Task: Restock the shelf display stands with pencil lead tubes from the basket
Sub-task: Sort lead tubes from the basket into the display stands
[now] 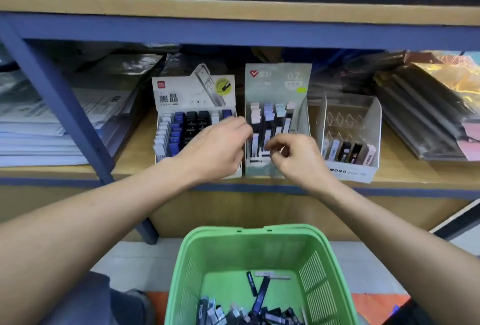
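Wooden shelving on a blue metal frame (55, 96) fills the view, and the middle display stand (278, 90), a pale grey-green card box marked 0.7, serves as the landmark on the shelf board (135, 153). Just left of it, touching side by side, stands a white display stand (194, 96) with rows of white, blue and black lead tubes; just right of it sits a third white stand (349, 127), mostly bare at the back, with a few tubes along its front row. Further left of the middle stand lie stacked papers in plastic sleeves (39, 127); further right lies a pile of dark wrapped packs (420, 116). Both hands meet at the front of the middle stand. The left hand (218, 148) reaches in from the left with its fingers curled toward the upright tubes (268, 119) in the stand; whether it actually holds one cannot be told. The right hand (298, 158) is curled with thumb and fingertips pinched together at the stand's lower rows, though what it pinches is hidden. Below the middle stand, nearest the camera, a green plastic basket (259, 252) holds a loose heap of pencil lead tubes (249, 311), dark and grey, on its floor.
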`<action>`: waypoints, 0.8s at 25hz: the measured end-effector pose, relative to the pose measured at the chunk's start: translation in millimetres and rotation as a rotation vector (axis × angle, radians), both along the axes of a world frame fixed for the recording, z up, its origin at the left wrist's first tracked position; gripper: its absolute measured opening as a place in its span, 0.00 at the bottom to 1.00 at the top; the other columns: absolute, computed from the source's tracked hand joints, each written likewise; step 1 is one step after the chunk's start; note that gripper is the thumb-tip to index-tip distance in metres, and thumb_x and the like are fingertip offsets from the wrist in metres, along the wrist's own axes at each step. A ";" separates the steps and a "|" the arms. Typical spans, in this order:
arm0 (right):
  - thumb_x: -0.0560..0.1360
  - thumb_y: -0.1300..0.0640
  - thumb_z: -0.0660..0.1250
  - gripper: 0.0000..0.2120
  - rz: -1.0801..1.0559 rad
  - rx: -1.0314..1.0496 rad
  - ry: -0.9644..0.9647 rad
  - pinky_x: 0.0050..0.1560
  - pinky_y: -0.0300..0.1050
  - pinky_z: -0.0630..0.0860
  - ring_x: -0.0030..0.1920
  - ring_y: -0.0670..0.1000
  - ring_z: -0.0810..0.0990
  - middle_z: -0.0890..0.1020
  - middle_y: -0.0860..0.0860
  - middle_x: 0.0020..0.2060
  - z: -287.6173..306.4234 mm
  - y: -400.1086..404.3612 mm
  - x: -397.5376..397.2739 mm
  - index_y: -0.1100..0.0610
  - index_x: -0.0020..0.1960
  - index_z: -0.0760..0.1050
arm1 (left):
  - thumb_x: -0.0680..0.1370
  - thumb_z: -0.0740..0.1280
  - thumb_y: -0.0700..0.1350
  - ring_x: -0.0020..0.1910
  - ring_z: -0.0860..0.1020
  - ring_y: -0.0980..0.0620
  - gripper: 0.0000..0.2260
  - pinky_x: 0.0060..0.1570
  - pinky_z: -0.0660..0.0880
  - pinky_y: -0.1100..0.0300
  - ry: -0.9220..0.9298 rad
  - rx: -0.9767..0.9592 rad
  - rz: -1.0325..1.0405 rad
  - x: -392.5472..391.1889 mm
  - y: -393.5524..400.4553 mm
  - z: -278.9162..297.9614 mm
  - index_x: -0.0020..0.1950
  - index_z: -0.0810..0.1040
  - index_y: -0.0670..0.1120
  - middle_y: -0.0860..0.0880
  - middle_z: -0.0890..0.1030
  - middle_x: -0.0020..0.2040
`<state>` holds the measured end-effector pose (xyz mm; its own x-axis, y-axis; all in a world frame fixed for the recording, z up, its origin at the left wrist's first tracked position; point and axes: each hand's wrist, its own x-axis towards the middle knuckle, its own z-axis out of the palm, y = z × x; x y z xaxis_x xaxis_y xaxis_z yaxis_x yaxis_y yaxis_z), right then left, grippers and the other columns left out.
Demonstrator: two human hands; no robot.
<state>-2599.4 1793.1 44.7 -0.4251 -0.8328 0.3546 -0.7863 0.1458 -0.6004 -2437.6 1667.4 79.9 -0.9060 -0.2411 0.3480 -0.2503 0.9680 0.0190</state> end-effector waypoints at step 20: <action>0.73 0.63 0.73 0.37 0.495 1.199 0.107 0.71 0.53 0.68 0.76 0.57 0.63 0.64 0.56 0.76 -319.8 90.0 79.7 0.57 0.77 0.60 | 0.70 0.79 0.54 0.54 0.77 0.46 0.30 0.58 0.77 0.51 -1.242 0.619 0.126 49.3 99.3 -340.0 0.66 0.72 0.44 0.47 0.76 0.56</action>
<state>-2519.7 1883.1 -275.1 0.0003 -0.7115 -0.7027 -0.9463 0.2271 -0.2303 -2388.2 1766.7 -260.1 -0.5004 -0.1610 -0.8507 -0.5028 0.8539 0.1342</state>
